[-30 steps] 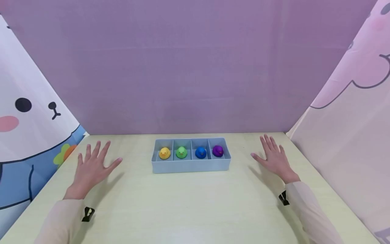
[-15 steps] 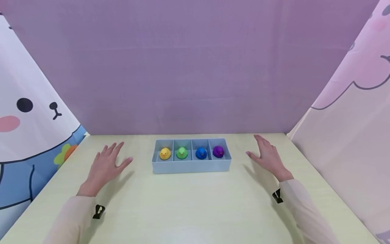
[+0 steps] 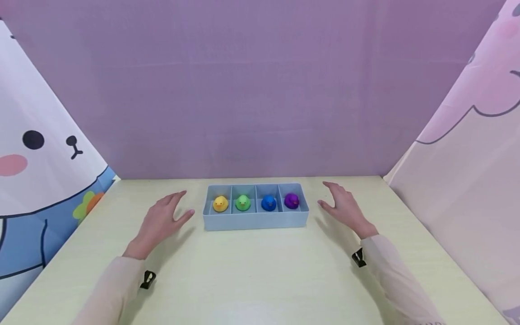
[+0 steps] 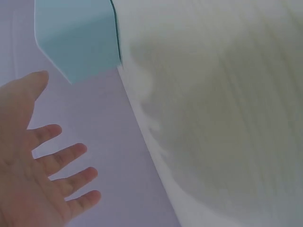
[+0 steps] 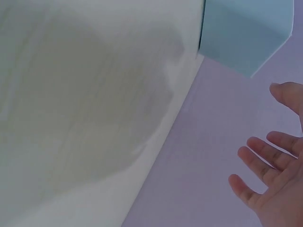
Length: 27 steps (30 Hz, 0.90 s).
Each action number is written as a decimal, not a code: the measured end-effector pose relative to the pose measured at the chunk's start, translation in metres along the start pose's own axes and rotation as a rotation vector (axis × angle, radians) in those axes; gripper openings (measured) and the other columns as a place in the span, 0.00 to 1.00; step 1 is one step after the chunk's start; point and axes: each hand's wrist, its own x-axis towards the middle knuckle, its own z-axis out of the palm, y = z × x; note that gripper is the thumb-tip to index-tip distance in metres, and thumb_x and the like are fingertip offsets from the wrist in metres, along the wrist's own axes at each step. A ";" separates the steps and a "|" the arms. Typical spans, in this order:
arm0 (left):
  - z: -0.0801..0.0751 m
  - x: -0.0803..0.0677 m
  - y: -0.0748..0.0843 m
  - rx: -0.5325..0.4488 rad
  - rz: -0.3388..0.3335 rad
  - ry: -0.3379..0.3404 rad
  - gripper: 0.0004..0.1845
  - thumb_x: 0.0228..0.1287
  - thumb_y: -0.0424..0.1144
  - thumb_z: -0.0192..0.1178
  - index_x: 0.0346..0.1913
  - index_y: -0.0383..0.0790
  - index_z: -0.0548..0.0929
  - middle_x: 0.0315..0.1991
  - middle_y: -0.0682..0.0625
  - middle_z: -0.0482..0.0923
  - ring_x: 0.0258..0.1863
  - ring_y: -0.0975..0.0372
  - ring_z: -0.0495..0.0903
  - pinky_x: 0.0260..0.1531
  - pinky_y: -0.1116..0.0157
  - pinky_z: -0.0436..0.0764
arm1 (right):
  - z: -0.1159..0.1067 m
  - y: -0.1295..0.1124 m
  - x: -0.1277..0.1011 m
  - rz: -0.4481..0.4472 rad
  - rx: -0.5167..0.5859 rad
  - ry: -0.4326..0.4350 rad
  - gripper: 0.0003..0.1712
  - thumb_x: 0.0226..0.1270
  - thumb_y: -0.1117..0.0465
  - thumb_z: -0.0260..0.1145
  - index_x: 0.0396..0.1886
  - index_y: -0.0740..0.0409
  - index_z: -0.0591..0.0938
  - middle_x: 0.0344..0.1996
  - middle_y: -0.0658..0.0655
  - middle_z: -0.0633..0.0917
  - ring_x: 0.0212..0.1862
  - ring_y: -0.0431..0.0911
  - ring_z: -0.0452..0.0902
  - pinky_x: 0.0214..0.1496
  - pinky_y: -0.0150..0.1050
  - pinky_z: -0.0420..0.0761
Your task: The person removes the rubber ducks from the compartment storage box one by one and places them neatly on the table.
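Observation:
A light blue tray [image 3: 255,221] with a row of compartments sits near the back of the table. From left to right it holds a yellow toy duck [image 3: 220,204], a green one [image 3: 243,203], a blue one [image 3: 268,203] and a purple one [image 3: 291,201], one to a compartment. To the tray's left hovers my left hand [image 3: 160,221], fingers spread and thumb towards it, holding nothing. On the other side my right hand [image 3: 345,210] is likewise spread and empty, its thumb near the right end. Both wrist views show a tray end [image 4: 80,42] apart from the fingers.
The pale wooden table [image 3: 252,275] runs back to a purple cloth wall [image 3: 252,90]. Printed cartoon cloths stand along the left side [image 3: 48,189] and the right side [image 3: 467,189]. A black clip [image 3: 148,280] hangs at the left sleeve, another [image 3: 359,257] at the right.
Both hands have moved inward towards the tray, the left one rightward and the right one leftward. The tray and the ducks stay in place.

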 end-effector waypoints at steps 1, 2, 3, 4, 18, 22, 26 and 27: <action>0.001 0.001 0.002 -0.009 0.004 0.003 0.35 0.57 0.56 0.58 0.63 0.37 0.67 0.55 0.35 0.73 0.51 0.41 0.73 0.47 0.43 0.70 | 0.001 -0.002 0.001 -0.004 0.007 0.000 0.35 0.59 0.54 0.63 0.62 0.66 0.65 0.57 0.67 0.72 0.58 0.62 0.68 0.56 0.60 0.65; 0.002 0.002 0.004 -0.016 0.007 0.004 0.35 0.57 0.56 0.57 0.63 0.38 0.67 0.55 0.35 0.73 0.50 0.41 0.73 0.46 0.43 0.71 | 0.003 -0.003 0.002 -0.010 0.012 0.003 0.34 0.59 0.54 0.63 0.62 0.66 0.66 0.57 0.67 0.73 0.57 0.62 0.68 0.56 0.60 0.66; 0.002 0.003 0.006 -0.024 0.008 0.001 0.35 0.58 0.56 0.57 0.63 0.38 0.67 0.55 0.36 0.73 0.50 0.41 0.73 0.46 0.42 0.71 | 0.004 -0.005 0.003 -0.014 0.020 0.004 0.34 0.59 0.55 0.63 0.61 0.66 0.66 0.56 0.67 0.73 0.57 0.61 0.69 0.56 0.59 0.66; 0.003 0.004 0.008 -0.032 0.009 -0.002 0.34 0.58 0.56 0.57 0.63 0.39 0.68 0.55 0.36 0.73 0.50 0.41 0.73 0.46 0.42 0.71 | 0.004 -0.007 0.005 -0.018 0.024 0.007 0.33 0.59 0.55 0.64 0.61 0.66 0.67 0.55 0.67 0.74 0.56 0.61 0.69 0.56 0.59 0.66; 0.013 0.023 0.030 -0.118 -0.019 -0.071 0.32 0.59 0.56 0.56 0.62 0.41 0.68 0.58 0.40 0.72 0.53 0.44 0.73 0.50 0.44 0.70 | 0.013 -0.031 0.029 -0.098 0.076 0.001 0.26 0.55 0.63 0.65 0.54 0.68 0.73 0.48 0.66 0.79 0.50 0.58 0.75 0.51 0.53 0.73; 0.016 0.026 0.032 -0.134 -0.015 -0.074 0.31 0.60 0.55 0.56 0.61 0.41 0.69 0.58 0.41 0.73 0.54 0.45 0.73 0.50 0.44 0.70 | 0.018 -0.035 0.035 -0.109 0.080 -0.013 0.24 0.54 0.65 0.66 0.52 0.68 0.74 0.46 0.65 0.80 0.48 0.57 0.76 0.50 0.51 0.75; 0.017 0.026 0.034 -0.152 -0.025 -0.095 0.30 0.60 0.54 0.56 0.61 0.40 0.70 0.57 0.42 0.73 0.54 0.45 0.73 0.50 0.44 0.70 | 0.021 -0.037 0.039 -0.101 0.090 -0.037 0.23 0.54 0.64 0.66 0.51 0.67 0.75 0.45 0.63 0.81 0.47 0.55 0.76 0.49 0.49 0.75; 0.017 0.026 0.035 -0.157 -0.028 -0.101 0.29 0.60 0.53 0.56 0.60 0.40 0.70 0.57 0.42 0.73 0.54 0.45 0.73 0.50 0.45 0.70 | 0.022 -0.037 0.040 -0.099 0.094 -0.040 0.23 0.55 0.64 0.66 0.51 0.67 0.75 0.45 0.63 0.81 0.47 0.55 0.76 0.50 0.49 0.75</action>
